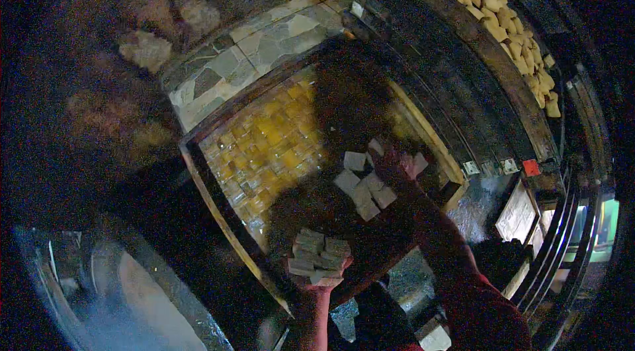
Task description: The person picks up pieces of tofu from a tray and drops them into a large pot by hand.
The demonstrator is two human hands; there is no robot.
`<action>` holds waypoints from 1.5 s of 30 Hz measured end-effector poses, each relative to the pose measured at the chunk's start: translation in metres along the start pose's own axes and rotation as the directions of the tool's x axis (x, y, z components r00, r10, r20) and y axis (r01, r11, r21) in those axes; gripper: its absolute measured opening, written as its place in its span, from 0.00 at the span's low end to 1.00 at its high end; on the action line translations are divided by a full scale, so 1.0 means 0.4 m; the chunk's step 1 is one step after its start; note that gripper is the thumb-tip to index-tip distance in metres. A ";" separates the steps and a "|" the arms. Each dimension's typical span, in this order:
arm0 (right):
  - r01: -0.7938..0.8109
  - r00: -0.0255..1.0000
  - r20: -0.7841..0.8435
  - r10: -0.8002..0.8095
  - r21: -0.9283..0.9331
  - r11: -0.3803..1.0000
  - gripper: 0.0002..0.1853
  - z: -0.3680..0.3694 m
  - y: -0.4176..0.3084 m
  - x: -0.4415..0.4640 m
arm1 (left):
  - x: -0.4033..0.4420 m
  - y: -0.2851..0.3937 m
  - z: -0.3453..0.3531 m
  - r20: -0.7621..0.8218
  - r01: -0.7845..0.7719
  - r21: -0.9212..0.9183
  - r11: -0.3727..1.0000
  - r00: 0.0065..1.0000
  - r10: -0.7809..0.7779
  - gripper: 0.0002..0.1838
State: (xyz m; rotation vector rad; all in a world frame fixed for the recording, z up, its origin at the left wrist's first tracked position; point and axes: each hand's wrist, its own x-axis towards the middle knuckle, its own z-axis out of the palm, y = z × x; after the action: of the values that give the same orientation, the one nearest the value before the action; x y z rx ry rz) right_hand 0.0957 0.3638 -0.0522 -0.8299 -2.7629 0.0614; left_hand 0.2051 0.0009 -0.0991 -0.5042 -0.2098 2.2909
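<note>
A stack of several grey, flat pieces [319, 252] rests in my left hand [334, 273], its fingers wrapped round the sides of the stack. My right hand [400, 160] is reached out over the dark part of the framed panel [271, 146]; it is in shadow, and its fingers are hard to make out. Beside it lie several loose grey pieces [364, 189], with one small piece [376, 147] at its fingertips and another pale shape at its right side. The panel's left part shows yellowish, shiny square tiles.
A panel of irregular grey stone pieces [264, 47] lies beyond the frame. Dark racks or boards [456, 60] curve along the right, with a long row of beige, stone-like pieces [499, 20]. Pale rocks [145, 50] are at upper left. A whitish framed slab [518, 215] stands at right.
</note>
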 end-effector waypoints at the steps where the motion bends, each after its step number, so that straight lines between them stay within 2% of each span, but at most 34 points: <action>1: 0.166 0.961 -0.219 -0.169 -0.032 0.986 0.21 0.008 0.018 0.004 | -0.010 0.038 -0.094 0.094 0.097 0.060 0.993 0.990 -0.103 0.37; 2: 0.297 0.847 -0.422 -0.325 -0.132 0.946 0.21 0.016 0.036 0.009 | -0.021 0.055 -0.123 0.093 0.093 0.057 0.994 0.991 -0.098 0.37; 3: 0.301 0.941 -0.189 -0.281 0.083 0.950 0.22 -0.065 0.035 0.050 | -0.033 0.069 -0.147 0.129 0.195 -0.174 0.965 0.976 -0.174 0.37; 4: 0.239 0.961 0.065 -0.268 0.286 0.928 0.22 -0.110 0.038 0.078 | -0.045 0.081 -0.165 0.183 0.293 -0.390 0.873 0.954 -0.239 0.37; 5: 0.241 0.960 0.068 -0.271 0.286 0.927 0.22 -0.101 0.052 0.086 | -0.055 0.093 -0.182 0.252 0.379 -0.576 0.724 0.925 -0.284 0.37; 6: 0.030 0.994 0.072 -0.087 0.575 0.817 0.23 -0.084 0.065 0.095 | -0.059 0.101 -0.173 0.332 0.451 -0.719 0.529 0.892 -0.308 0.36; 7: -0.163 0.987 0.138 0.087 0.796 0.583 0.23 -0.062 0.071 0.097 | -0.065 0.106 -0.164 0.376 0.477 -0.773 0.418 0.875 -0.304 0.36; 8: -0.160 0.987 0.140 0.079 0.796 0.584 0.23 -0.087 0.050 0.087 | -0.069 0.107 -0.139 0.418 0.501 -0.812 0.300 0.857 -0.300 0.36; 9: -0.155 0.988 0.119 0.103 0.635 0.757 0.23 -0.138 0.016 0.063 | -0.054 0.089 -0.010 0.375 0.412 -0.908 0.077 0.881 -0.290 0.36; 10: 0.002 0.998 0.052 -0.024 0.388 0.922 0.24 -0.102 0.018 0.036 | -0.011 0.081 0.047 0.351 0.356 -0.934 -0.034 0.895 -0.276 0.36; 11: 0.151 0.989 -0.015 -0.150 0.094 0.984 0.24 -0.063 0.023 0.008 | 0.031 0.072 0.103 0.327 0.297 -0.944 -0.146 0.908 -0.262 0.36; 12: 0.464 0.886 0.130 -0.445 -0.254 0.849 0.24 -0.029 0.061 -0.011 | 0.082 0.050 0.107 0.524 0.547 -0.837 -0.001 0.800 -0.293 0.28; 14: 0.754 0.638 0.344 -0.689 -0.457 0.471 0.25 0.025 0.111 -0.039 | 0.091 0.081 0.184 0.667 0.726 -0.658 0.200 0.685 -0.294 0.21; 15: 0.664 0.692 0.232 -0.684 -0.577 0.476 0.25 0.058 0.142 -0.062 | 0.046 0.090 0.282 0.304 0.365 -0.647 0.670 0.929 -0.213 0.21; 16: 0.651 0.727 0.205 -0.656 -0.509 0.563 0.24 0.047 0.104 -0.079 | 0.007 0.117 0.344 0.126 0.102 -0.553 0.827 0.991 -0.038 0.21; 17: 0.575 0.813 0.131 -0.567 -0.331 0.748 0.24 0.034 0.057 -0.099 | -0.031 0.144 0.405 -0.061 -0.151 -0.377 0.914 0.988 0.139 0.21; 18: 0.485 0.875 0.089 -0.476 -0.179 0.856 0.24 0.020 0.006 -0.122 | -0.045 0.174 0.441 0.003 -0.308 -0.221 0.925 0.949 0.316 0.24; 19: 0.422 0.906 0.065 -0.418 -0.082 0.903 0.23 -0.009 -0.046 -0.137 | -0.072 0.209 0.475 0.085 -0.471 -0.068 0.880 0.876 0.475 0.27; 21: 0.369 0.928 0.034 -0.370 0.044 0.928 0.23 -0.060 -0.125 -0.155 | -0.170 0.296 0.554 0.167 -0.435 -0.074 0.897 0.882 0.441 0.33; 22: 0.364 0.929 0.028 -0.368 0.096 0.926 0.23 -0.082 -0.108 -0.130 | -0.159 0.278 0.536 0.132 -0.471 -0.065 0.880 0.870 0.476 0.33; 24: 0.351 0.934 0.007 -0.357 0.175 0.920 0.22 -0.117 -0.182 -0.140 | -0.284 0.402 0.530 0.201 -0.623 -0.011 0.782 0.765 0.612 0.34; 25: 0.356 0.932 -0.006 -0.362 0.192 0.914 0.22 -0.135 -0.205 -0.138 | -0.333 0.455 0.515 0.299 -0.687 -0.023 0.727 0.689 0.660 0.34; 27: 0.363 0.930 -0.030 -0.365 0.209 0.908 0.21 -0.179 -0.245 -0.138 | -0.517 0.541 0.561 0.081 -0.653 0.311 0.691 0.742 0.665 0.34; 29: 0.382 0.924 -0.052 -0.379 0.206 0.901 0.21 -0.215 -0.290 -0.159 | -0.676 0.650 0.540 -0.035 -0.697 0.545 0.465 0.536 0.844 0.34; 31: 0.393 0.920 -0.071 -0.387 0.203 0.897 0.20 -0.247 -0.304 -0.160 | -0.811 0.768 0.488 -0.061 -0.630 0.535 0.563 0.635 0.770 0.33; 33: 0.410 0.912 -0.086 -0.400 0.195 0.891 0.20 -0.271 -0.326 -0.158 | -0.978 0.950 0.280 -0.180 -0.608 0.617 0.500 0.509 0.842 0.33; 34: 0.418 0.908 -0.098 -0.406 0.199 0.886 0.19 -0.281 -0.340 -0.154 | -0.995 0.951 0.285 -0.296 -0.386 0.794 0.469 0.427 0.854 0.35; 35: 0.405 0.914 -0.087 -0.396 0.225 0.886 0.20 -0.285 -0.324 -0.143 | -1.000 0.941 0.282 -0.351 -0.166 0.901 0.401 0.265 0.898 0.39; 36: 0.408 0.913 -0.077 -0.402 0.249 0.878 0.20 -0.284 -0.328 -0.135 | -1.004 0.931 0.279 -0.394 0.087 0.918 0.387 0.095 0.914 0.43; 37: 0.406 0.912 -0.064 -0.405 0.274 0.872 0.20 -0.280 -0.323 -0.122 | -0.991 0.916 0.285 -0.375 0.325 0.873 0.362 -0.024 0.927 0.41; 38: 0.402 0.912 -0.050 -0.407 0.299 0.865 0.21 -0.281 -0.313 -0.108 | -0.983 0.896 0.294 -0.300 0.450 0.841 0.300 -0.074 0.951 0.40; 41: 0.357 0.921 -0.002 -0.391 0.412 0.838 0.22 -0.287 -0.270 -0.066 | -0.930 0.788 0.372 -0.002 0.584 0.809 0.062 -0.103 0.995 0.36; 43: 0.284 0.932 0.052 -0.357 0.507 0.814 0.23 -0.305 -0.224 -0.042 | -0.846 0.659 0.472 0.152 0.470 0.874 -0.123 -0.023 0.988 0.34; 45: 0.173 0.937 0.138 -0.320 0.613 0.771 0.23 -0.336 -0.196 -0.025 | -0.728 0.485 0.579 0.249 0.244 0.931 -0.271 0.116 0.962 0.33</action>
State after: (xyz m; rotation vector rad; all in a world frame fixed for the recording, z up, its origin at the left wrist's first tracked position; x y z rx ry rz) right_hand 0.0961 0.2883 0.0843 -0.2915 -2.7592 0.9826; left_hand 0.1636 -0.3426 0.1383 -0.9787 2.7740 1.6359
